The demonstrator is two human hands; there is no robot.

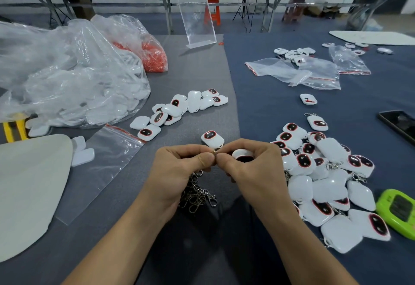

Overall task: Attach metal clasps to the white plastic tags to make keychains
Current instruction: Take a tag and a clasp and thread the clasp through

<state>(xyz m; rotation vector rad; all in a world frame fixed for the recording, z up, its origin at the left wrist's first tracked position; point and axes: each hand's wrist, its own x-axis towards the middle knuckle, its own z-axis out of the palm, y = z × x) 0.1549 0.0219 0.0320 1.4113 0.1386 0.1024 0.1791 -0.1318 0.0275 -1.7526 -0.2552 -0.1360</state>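
Left grip (179, 165) pinches a clasp ring (215, 151), right grip (244, 168) at its 3 o'clock clutches a tag (243, 155); shallow fingertip pinch could drop the ring.

We see the tags (330, 186) as white plastic, smooth and glossy, each with a dark shiny oval rimmed in red. The clasps (197, 192) are bright silvery metal with a polished gleam. The grey mat (202, 64) looks matt and finely grained, the blue cloth (269, 105) matt and smoother. The bag (67, 71) is thin clear plastic, crinkled and glinting. The stand (197, 22) is clear, hard, glassy plastic. The green device (397, 213) is glossy plastic, and the pale board (29, 183) looks matt.
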